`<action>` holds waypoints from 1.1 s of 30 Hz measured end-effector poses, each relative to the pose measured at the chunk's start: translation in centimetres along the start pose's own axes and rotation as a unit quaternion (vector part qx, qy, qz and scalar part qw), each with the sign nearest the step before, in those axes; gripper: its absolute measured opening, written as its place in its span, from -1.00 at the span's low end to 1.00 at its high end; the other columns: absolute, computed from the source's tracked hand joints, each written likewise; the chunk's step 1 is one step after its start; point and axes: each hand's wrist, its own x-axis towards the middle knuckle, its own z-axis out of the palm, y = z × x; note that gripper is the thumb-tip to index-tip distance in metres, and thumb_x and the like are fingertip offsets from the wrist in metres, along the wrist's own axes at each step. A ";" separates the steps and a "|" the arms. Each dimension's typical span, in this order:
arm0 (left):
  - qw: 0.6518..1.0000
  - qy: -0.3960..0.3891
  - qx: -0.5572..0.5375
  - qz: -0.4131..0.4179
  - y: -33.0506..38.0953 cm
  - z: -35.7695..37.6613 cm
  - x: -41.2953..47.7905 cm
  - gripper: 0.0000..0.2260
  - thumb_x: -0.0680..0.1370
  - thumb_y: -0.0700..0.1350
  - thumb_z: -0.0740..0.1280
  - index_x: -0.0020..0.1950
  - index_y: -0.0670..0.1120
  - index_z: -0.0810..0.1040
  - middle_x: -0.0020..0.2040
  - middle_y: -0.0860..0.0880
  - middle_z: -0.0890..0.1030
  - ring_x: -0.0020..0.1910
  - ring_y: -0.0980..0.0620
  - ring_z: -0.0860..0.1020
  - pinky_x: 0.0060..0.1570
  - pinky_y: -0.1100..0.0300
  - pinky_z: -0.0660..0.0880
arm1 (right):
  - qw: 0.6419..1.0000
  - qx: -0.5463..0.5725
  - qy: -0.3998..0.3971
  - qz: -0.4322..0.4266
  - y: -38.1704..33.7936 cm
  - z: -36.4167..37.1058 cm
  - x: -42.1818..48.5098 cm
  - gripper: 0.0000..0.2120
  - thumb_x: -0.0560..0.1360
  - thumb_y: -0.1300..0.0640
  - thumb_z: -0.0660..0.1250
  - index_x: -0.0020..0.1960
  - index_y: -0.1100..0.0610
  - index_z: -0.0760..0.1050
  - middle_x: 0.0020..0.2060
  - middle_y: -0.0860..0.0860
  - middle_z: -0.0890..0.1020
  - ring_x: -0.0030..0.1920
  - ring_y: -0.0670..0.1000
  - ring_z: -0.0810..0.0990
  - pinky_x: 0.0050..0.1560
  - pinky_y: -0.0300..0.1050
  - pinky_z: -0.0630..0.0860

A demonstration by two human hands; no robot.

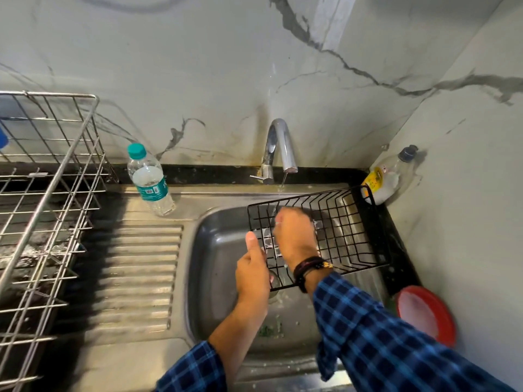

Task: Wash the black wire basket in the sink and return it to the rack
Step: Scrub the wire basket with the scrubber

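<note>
The black wire basket (342,230) is held tilted over the steel sink (215,278), its far end toward the right wall. My left hand (253,271) grips the basket's near left edge, thumb up along the wire. My right hand (295,236) is inside the basket, rubbing its wires under a thin stream of water from the chrome tap (278,148); its fingers are blurred. The steel wire rack (48,199) stands on the counter at the left.
A water bottle with a teal cap (150,182) stands on the ribbed drainboard (141,273). A dish soap bottle (387,176) leans in the back right corner. A red-rimmed plate (427,315) leans against the right wall. Food scraps lie in the sink.
</note>
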 end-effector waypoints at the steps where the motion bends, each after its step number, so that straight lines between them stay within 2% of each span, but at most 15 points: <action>1: 1.000 -0.009 0.017 -0.002 -0.1 0.2 0.0 -0.42 0.62 0.33 -0.02 -0.20 -0.07 0.54 -0.29 -0.05 0.53 -0.29 0.02 0.52 -0.14 0.04 0.55 | 0.999 0.011 -0.009 -0.029 -0.8 0.5 0.0 -0.89 0.58 0.23 0.26 0.05 0.14 0.56 -0.02 0.04 0.61 -0.03 -0.02 0.61 0.07 -0.10 0.60; 3: 0.999 -0.012 0.032 -0.003 -0.3 0.1 0.2 -0.39 0.60 0.35 -0.01 -0.17 -0.08 0.59 -0.25 -0.05 0.61 -0.22 0.00 0.58 -0.09 0.03 0.57 | 0.997 0.014 -0.010 -0.073 -1.2 0.7 0.2 -0.87 0.57 0.25 0.26 0.08 0.13 0.54 0.00 0.04 0.58 -0.02 0.00 0.58 0.11 -0.05 0.58; 5: 1.000 0.000 0.009 0.017 0.0 -0.5 0.5 -0.37 0.50 0.46 0.04 -0.20 -0.08 0.52 -0.34 -0.03 0.44 -0.28 -0.03 0.46 -0.15 0.04 0.50 | 0.991 -0.033 -0.003 -0.129 -0.2 0.1 0.2 -0.76 0.57 0.23 0.29 0.24 0.14 0.49 0.15 0.06 0.56 0.12 0.03 0.56 0.22 -0.09 0.53; 7: 0.997 -0.004 0.036 0.063 0.1 -0.8 0.8 -0.29 0.33 0.60 0.04 -0.26 -0.06 0.44 -0.38 -0.05 0.33 -0.34 -0.02 0.35 -0.26 0.07 0.40 | 0.983 -0.076 0.006 -0.167 1.4 -0.5 0.1 -0.70 0.57 0.23 0.29 0.30 0.14 0.44 0.21 0.07 0.54 0.20 0.06 0.53 0.24 -0.09 0.48; 10: 0.991 -0.016 0.071 0.108 -0.1 0.0 0.4 -0.36 0.37 0.54 0.05 -0.34 -0.06 0.30 -0.41 -0.04 0.27 -0.39 0.00 0.25 -0.33 0.11 0.25 | 0.980 -0.101 0.009 -0.172 3.5 -1.1 -0.3 -0.72 0.56 0.23 0.31 0.26 0.11 0.44 0.18 0.06 0.55 0.15 0.05 0.55 0.19 -0.08 0.51; 13: 0.996 -0.018 0.041 0.080 -1.0 0.4 0.2 -0.31 0.34 0.60 0.07 -0.25 -0.05 0.40 -0.36 -0.08 0.27 -0.35 -0.01 0.26 -0.29 0.08 0.28 | 0.973 -0.147 -0.006 -0.179 5.5 -1.6 -0.4 -0.64 0.52 0.25 0.38 0.30 0.13 0.47 0.20 0.07 0.58 0.18 0.05 0.57 0.21 -0.11 0.50; 16: 0.999 0.009 -0.006 0.048 -1.5 -0.8 1.2 -0.30 0.29 0.63 0.12 -0.18 -0.02 0.44 -0.39 -0.04 0.24 -0.34 -0.04 0.23 -0.25 0.03 0.28 | 0.977 -0.196 -0.007 -0.087 8.5 -3.2 -0.4 -0.68 0.56 0.29 0.28 0.29 0.14 0.49 0.20 0.09 0.58 0.17 0.10 0.58 0.18 -0.07 0.52; 19: 0.998 0.006 0.001 0.070 -0.9 -1.8 1.8 -0.34 0.34 0.61 0.12 -0.20 -0.02 0.41 -0.43 0.05 0.15 -0.37 -0.04 0.15 -0.30 0.08 0.26 | 0.972 -0.233 -0.027 0.018 10.1 -3.9 -0.6 -0.71 0.57 0.33 0.21 0.26 0.16 0.47 0.15 0.10 0.58 0.11 0.11 0.61 0.08 -0.04 0.59; 22: 0.995 0.011 0.021 0.093 -0.7 -1.3 1.4 -0.37 0.37 0.55 0.11 -0.35 -0.04 0.23 -0.45 0.01 0.15 -0.43 -0.01 0.13 -0.46 0.19 0.17 | 0.979 -0.195 -0.050 0.044 8.1 -2.7 -1.1 -0.83 0.60 0.27 0.22 0.15 0.16 0.51 0.06 0.08 0.62 0.06 0.07 0.62 -0.02 -0.14 0.52; 25: 0.997 0.028 0.031 0.071 -0.4 -0.8 1.2 -0.32 0.33 0.60 0.06 -0.34 -0.06 0.28 -0.44 -0.03 0.24 -0.41 -0.04 0.23 -0.37 0.09 0.25 | 0.988 -0.112 -0.101 0.038 4.5 0.0 -2.1 -0.90 0.63 0.21 0.23 0.03 0.13 0.52 -0.08 0.02 0.58 -0.02 0.01 0.60 -0.02 -0.20 0.53; 27: 0.995 0.055 0.037 0.075 -0.4 -1.2 1.8 -0.33 0.33 0.60 0.05 -0.36 -0.05 0.28 -0.46 -0.02 0.26 -0.41 -0.02 0.25 -0.33 0.06 0.26 | 0.985 -0.090 -0.148 0.014 3.6 0.9 -2.6 -0.90 0.61 0.21 0.24 0.01 0.10 0.54 -0.11 0.00 0.58 -0.05 0.00 0.60 0.04 -0.18 0.57; 29: 0.995 0.062 0.019 0.077 -0.5 -2.1 2.3 -0.34 0.33 0.60 0.09 -0.37 -0.02 0.28 -0.48 0.02 0.22 -0.44 -0.01 0.20 -0.29 0.04 0.25 | 0.977 -0.124 -0.172 0.026 4.6 -0.2 -2.3 -0.89 0.62 0.20 0.24 0.08 0.13 0.53 -0.06 0.02 0.59 0.01 0.05 0.62 0.13 -0.11 0.57; 33: 0.994 0.054 -0.021 0.088 -0.6 -3.0 2.3 -0.30 0.34 0.60 0.13 -0.24 -0.08 0.43 -0.46 0.04 0.20 -0.41 0.01 0.18 -0.21 0.03 0.28 | 0.962 -0.220 -0.152 0.057 7.3 -2.8 -1.4 -0.80 0.62 0.23 0.24 0.21 0.19 0.54 0.14 0.14 0.62 0.16 0.14 0.61 0.13 -0.05 0.54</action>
